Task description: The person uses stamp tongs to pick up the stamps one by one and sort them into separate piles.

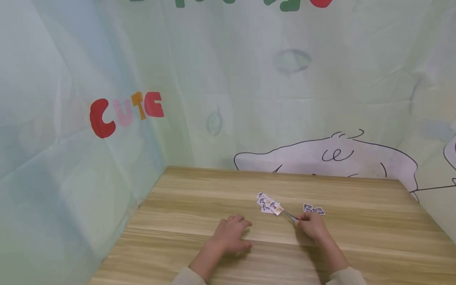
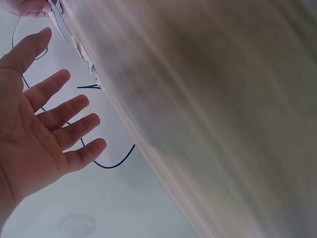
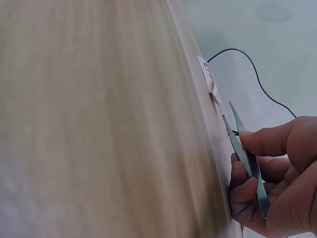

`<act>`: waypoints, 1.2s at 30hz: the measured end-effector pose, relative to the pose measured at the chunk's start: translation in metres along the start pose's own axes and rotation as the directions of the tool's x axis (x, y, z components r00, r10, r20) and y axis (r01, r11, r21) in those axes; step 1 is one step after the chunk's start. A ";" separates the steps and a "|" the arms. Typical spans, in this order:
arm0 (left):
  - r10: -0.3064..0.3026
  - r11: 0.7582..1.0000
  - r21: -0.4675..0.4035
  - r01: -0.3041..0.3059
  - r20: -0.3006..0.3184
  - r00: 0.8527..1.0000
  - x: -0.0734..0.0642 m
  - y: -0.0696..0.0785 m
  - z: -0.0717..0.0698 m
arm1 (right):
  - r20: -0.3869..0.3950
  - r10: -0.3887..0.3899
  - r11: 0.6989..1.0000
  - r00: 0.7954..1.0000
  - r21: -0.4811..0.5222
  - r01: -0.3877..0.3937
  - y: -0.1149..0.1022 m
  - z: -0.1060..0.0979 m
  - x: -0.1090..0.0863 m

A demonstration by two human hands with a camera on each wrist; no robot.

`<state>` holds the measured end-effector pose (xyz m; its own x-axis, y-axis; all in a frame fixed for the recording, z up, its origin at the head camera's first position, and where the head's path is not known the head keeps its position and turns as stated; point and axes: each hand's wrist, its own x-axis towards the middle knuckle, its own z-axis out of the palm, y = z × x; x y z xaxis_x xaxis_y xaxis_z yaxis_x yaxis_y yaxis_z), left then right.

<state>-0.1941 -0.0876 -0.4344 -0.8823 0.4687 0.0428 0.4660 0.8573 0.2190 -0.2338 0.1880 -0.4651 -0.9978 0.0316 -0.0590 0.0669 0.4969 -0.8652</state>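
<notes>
My right hand (image 1: 312,225) pinches metal tweezers (image 3: 250,166) between thumb and fingers. In the right wrist view the two tips of the tweezers stand apart. Seen from the head, they point left and overlap the near edge of a cluster of small printed cards (image 1: 268,204), which lie partly over one another on the wooden table. My left hand (image 1: 230,234) is to the left and nearer me, its fingers spread and holding nothing. The left wrist view shows that palm (image 2: 32,134) with the fingers loosely extended. A few more small cards (image 1: 314,209) lie just beyond my right hand, partly hidden by it.
The wooden table (image 1: 171,213) has wood-grain streaks and meets a printed cloth backdrop (image 1: 199,79) at its far edge. The cloth also hangs along the left side, with the coloured letters "CUTE" (image 1: 102,118) on it.
</notes>
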 end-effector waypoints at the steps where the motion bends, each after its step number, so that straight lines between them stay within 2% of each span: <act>1: -0.001 1.000 0.000 0.001 -0.002 1.000 0.000 0.000 0.000 | -0.005 0.000 1.000 1.000 -0.006 0.000 0.000 0.000 0.000; 8: -0.012 1.000 -0.014 0.011 -0.009 1.000 -0.002 0.000 -0.002 | -0.029 0.006 0.999 1.000 -0.038 -0.007 0.001 -0.003 -0.004; 17: -0.027 0.999 -0.036 0.025 -0.067 0.997 -0.018 0.001 -0.002 | -0.049 -0.027 0.994 0.998 -0.107 0.021 0.006 -0.009 -0.022; 21: -0.025 0.999 -0.046 0.021 -0.088 0.996 -0.022 0.000 -0.003 | -0.082 -0.013 0.992 0.997 -0.127 0.002 0.006 -0.012 -0.028; 27: -0.035 0.998 -0.058 0.030 -0.085 0.996 -0.027 0.000 -0.007 | -0.078 0.024 0.997 0.997 -0.073 -0.030 0.005 -0.014 -0.037; 36: -0.084 0.992 -0.104 0.070 -0.140 0.986 -0.039 -0.006 -0.013 | -0.085 0.061 0.998 0.995 -0.015 -0.062 0.004 -0.017 -0.051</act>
<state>-0.1633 -0.1143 -0.4247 -0.9189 0.3602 0.1607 0.3938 0.8610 0.3218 -0.1829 0.2029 -0.4570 -0.9884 0.1353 -0.0692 0.1291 0.5068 -0.8524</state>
